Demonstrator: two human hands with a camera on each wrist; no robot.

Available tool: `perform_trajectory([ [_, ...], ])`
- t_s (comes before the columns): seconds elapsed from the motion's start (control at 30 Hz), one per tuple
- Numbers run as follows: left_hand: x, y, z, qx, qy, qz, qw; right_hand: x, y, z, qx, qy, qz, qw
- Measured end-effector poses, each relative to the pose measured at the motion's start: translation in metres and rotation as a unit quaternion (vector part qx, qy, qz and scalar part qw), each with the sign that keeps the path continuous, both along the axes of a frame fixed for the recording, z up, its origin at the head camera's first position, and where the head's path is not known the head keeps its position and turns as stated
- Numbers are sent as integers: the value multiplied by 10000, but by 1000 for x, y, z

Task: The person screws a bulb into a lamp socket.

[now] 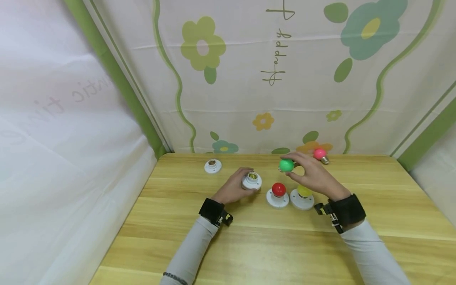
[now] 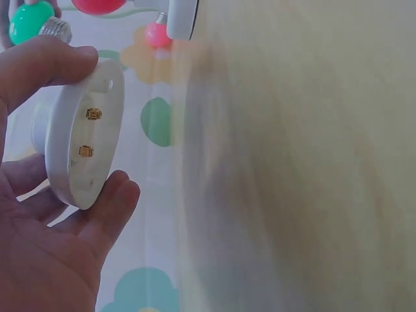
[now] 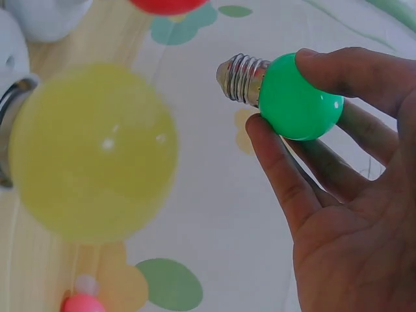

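My left hand (image 1: 235,187) grips a round white bulb socket (image 1: 251,181) by its rim, with the socket's mouth facing up in the head view. In the left wrist view the hollow underside of that socket (image 2: 97,140) shows two brass terminals, and it is held off the table. My right hand (image 1: 315,174) pinches a green bulb (image 1: 286,165) between thumb and fingers. Its silver screw base (image 3: 244,79) points away from the palm in the right wrist view. The green bulb and the held socket are apart.
A red bulb (image 1: 278,189) stands in a white socket in front of the hands. Beside it, a yellow bulb (image 3: 94,153) sits in another socket, partly under my right hand. A bare socket (image 1: 212,166) lies at the back left. Near the back edge lies a loose pink bulb (image 1: 320,154).
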State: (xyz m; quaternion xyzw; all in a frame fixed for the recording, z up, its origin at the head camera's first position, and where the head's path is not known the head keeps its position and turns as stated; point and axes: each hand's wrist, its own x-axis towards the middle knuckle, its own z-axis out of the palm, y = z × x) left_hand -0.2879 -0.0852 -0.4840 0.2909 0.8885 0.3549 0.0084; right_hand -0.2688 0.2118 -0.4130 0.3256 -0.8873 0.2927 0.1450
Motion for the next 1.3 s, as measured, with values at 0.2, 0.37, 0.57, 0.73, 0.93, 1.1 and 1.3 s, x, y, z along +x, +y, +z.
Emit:
perform_trajectory([
  [0.2,3,2,4,50,-20,-152,9999,5,-10,6,-87,139,285,9995],
  [0.37,6,3,6,143,29,-357,9993,9,-15,8,-119,115,380,9991],
  [0.57,10,5,7,223,-3,-538,9983,13,-21,10,-111,226,535,9983],
  [0.73,14,6,9,300,-80,-652,9974,16,-27,11,-144,295,695,9970],
  [0.93,18,9,14,310,-33,-841,9960,19,-32,12,-150,370,825,9958],
  [1.1,19,12,15,377,84,-1026,9940,21,-35,13,-201,409,1024,9937],
  [1.3,21,14,17,467,210,-1186,9916,23,-40,13,-325,417,1233,9910],
])
